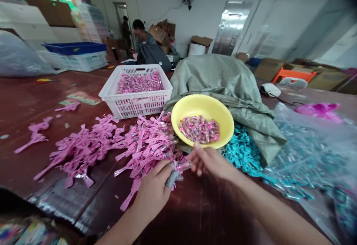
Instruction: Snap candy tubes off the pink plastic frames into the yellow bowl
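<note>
My left hand (157,181), a grey wrap on one finger, is closed around a pink plastic clip with a clear tube (184,165), whose tube end points right. Just beyond that end is my right hand (210,161), fingers loosely bent and apart, with nothing visible in them. It is by the near rim of a yellow bowl (202,105) holding small clear pink-capped tubes (199,129). Beside my left hand lies a heap of pink clips with tubes (150,141). Farther left is a pile of pink clips (86,146).
Behind the heap stands a white crate (136,102) of pink-capped tubes. A grey-green cloth (214,74) covers something bulky behind the bowl. Blue clips (242,146) and a clear bag (309,152) are right. Scissors (44,80) lie far left. A person (145,44) sits behind the crate.
</note>
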Demonstrator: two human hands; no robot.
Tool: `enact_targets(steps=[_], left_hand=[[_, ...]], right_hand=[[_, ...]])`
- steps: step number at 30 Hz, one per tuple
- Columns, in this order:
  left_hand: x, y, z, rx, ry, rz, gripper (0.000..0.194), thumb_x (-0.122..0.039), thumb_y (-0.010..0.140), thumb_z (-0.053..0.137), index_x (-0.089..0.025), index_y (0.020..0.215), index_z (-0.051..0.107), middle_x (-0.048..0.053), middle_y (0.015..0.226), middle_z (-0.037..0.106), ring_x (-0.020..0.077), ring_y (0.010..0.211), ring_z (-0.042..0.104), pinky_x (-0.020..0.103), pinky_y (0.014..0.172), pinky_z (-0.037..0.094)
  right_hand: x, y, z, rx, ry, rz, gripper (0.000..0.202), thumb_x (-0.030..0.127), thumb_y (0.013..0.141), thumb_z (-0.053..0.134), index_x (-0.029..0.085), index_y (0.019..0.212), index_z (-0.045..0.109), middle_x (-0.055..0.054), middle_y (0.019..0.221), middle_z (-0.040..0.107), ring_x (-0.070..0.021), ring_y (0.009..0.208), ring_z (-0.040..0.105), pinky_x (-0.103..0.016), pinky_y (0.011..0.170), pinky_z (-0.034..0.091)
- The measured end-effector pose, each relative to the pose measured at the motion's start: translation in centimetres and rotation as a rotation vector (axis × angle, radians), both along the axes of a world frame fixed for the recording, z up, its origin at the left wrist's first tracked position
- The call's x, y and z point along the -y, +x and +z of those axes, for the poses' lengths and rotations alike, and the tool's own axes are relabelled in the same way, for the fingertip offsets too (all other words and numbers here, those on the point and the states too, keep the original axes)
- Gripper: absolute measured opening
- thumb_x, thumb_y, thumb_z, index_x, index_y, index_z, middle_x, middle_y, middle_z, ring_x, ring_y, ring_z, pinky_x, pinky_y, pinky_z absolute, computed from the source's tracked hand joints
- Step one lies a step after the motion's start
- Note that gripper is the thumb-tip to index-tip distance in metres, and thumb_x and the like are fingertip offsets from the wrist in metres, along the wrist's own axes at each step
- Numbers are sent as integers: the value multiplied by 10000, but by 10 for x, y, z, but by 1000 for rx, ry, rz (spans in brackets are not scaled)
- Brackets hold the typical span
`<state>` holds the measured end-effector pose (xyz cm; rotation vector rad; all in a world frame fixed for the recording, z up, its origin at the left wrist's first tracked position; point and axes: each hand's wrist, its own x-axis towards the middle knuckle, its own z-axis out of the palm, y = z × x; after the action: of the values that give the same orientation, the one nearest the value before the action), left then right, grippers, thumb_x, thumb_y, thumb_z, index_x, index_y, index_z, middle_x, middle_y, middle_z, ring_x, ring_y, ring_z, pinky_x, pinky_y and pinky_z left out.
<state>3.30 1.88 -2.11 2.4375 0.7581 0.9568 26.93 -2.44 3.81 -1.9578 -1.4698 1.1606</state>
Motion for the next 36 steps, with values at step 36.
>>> enact_targets(steps=[36], left_hand=[[12,-8,9,80,-293,-281,168,-229,964,576,-126,834,599,27,789,544,132,728,505,252,641,360]], right_hand=[[57,-22,-4,70,491,479,196,296,994,533,181,1103,648,-32,896,629,-119,821,581,-273,732,492]])
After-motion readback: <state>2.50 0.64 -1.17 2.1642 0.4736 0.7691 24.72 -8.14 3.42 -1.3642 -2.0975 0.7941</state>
